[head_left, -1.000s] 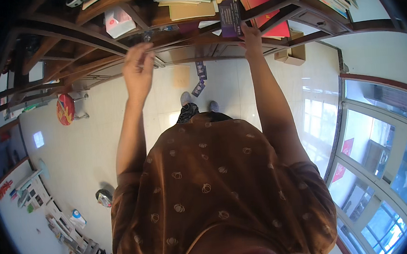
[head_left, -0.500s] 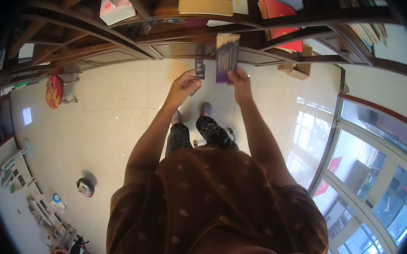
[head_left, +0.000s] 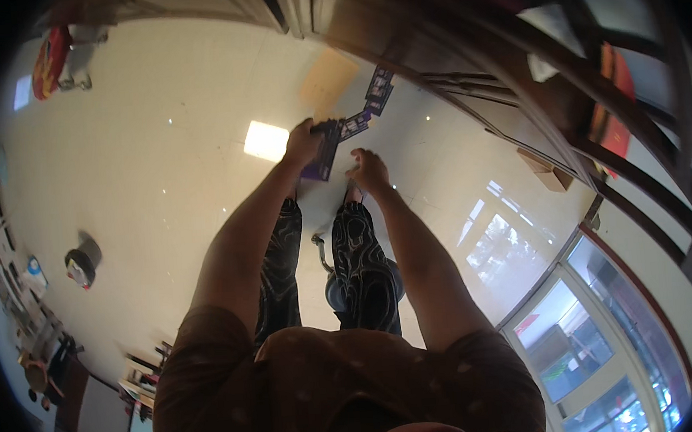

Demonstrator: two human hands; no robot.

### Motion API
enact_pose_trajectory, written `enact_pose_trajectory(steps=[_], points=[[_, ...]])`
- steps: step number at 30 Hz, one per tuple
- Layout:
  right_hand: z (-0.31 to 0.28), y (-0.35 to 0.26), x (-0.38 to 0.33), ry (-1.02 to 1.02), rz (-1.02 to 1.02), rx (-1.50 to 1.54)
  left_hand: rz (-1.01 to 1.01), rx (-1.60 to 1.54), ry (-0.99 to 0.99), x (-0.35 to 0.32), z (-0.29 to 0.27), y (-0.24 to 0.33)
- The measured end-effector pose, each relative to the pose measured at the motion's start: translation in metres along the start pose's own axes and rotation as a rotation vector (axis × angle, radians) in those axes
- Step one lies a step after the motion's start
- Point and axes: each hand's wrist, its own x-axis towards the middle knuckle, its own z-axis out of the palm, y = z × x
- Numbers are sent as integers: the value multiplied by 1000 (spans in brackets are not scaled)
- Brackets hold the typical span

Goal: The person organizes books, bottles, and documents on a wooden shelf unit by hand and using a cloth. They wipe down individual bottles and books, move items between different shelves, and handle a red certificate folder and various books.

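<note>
My left hand (head_left: 302,143) is closed on a dark purple fold-out leaflet (head_left: 320,163). Zigzag panels with small pictures stretch from it toward the upper right, and the farthest panel (head_left: 379,89) hangs near the cabinet front. Print on the panels is too blurred to make out. Just below and right of the panels is my right hand (head_left: 369,172), its fingers apart and curved, with nothing visible in them. It sits close to the leaflet without visibly touching it. Under my hands are my legs in dark patterned trousers (head_left: 356,247).
A dark wooden cabinet (head_left: 441,89) with open shelves runs along the upper right, with red folders (head_left: 615,109) on it. A cardboard box (head_left: 546,170) stands at its foot. Behind my legs is a wheeled stool (head_left: 333,291). A small bin (head_left: 82,265) and a red stool (head_left: 52,64) stand left.
The purple leaflet has passed from my right hand to my left, and its panels now stretch out. My right hand has let go. The view has turned, with the cabinet now slanting to the right.
</note>
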Motion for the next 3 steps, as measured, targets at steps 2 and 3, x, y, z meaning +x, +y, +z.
enact_pose_trajectory(steps=[2, 3], points=[[7, 26, 28, -41, -26, -262, 30, 2, 46, 27, 22, -38], [30, 19, 79, 1, -85, -310, 44, 122, 94, 67, 1, -57]])
